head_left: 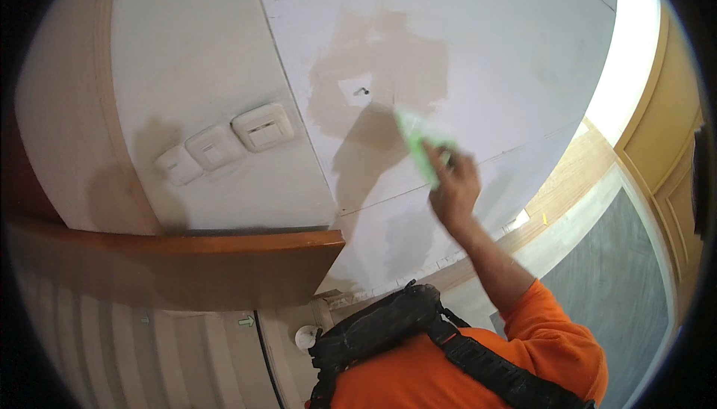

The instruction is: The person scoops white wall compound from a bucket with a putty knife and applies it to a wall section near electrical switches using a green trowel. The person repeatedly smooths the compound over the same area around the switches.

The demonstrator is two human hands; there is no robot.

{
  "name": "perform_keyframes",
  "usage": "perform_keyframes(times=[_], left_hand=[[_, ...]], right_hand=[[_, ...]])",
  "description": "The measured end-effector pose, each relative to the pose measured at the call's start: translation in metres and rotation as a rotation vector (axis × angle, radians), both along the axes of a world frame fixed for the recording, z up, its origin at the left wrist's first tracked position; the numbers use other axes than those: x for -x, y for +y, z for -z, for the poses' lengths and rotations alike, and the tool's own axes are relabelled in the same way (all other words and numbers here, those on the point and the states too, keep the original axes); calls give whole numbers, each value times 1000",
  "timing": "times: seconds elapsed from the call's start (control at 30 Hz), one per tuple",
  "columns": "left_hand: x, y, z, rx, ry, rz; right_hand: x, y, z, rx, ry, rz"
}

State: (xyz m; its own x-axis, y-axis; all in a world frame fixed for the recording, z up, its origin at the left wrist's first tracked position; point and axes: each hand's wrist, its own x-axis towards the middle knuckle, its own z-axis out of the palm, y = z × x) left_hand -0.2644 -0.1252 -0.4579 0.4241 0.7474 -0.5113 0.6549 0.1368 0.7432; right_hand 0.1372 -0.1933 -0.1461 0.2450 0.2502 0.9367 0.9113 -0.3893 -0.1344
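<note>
My right hand (455, 185) reaches up to the pale wall (523, 50), closed on a green, flat plastic scraper (417, 153), slightly blurred. The scraper's tip is just below and right of a small dark fitting or hole (363, 91) inside a white square, ringed by a beige smeared patch (414, 65); whether it touches the wall I cannot tell. My arm's shadow falls below the patch. My left hand is not in view.
Three white switches (261, 129) sit left of a seam. A wooden ledge (187, 256) crosses the lower left, above grooved panelling (112, 342) with a dark cable. At right are a grey-blue panel (612, 274), a bright opening and a yellowish wooden door (665, 155).
</note>
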Motion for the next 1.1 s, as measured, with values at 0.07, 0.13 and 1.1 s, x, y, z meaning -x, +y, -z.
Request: perform_keyframes(times=[0.07, 0.13, 1.1], left_hand=[[-2, -2, -2, -7, -1, 4], [-5, -5, -3, -12, 0, 14], [-160, -36, -164, -244, -632, -48]], right_hand=[[-29, 2, -49, -135, -71, 87], [-46, 7, -83, -186, -154, 158], [16, 8, 141, 613, 1759, -1425]])
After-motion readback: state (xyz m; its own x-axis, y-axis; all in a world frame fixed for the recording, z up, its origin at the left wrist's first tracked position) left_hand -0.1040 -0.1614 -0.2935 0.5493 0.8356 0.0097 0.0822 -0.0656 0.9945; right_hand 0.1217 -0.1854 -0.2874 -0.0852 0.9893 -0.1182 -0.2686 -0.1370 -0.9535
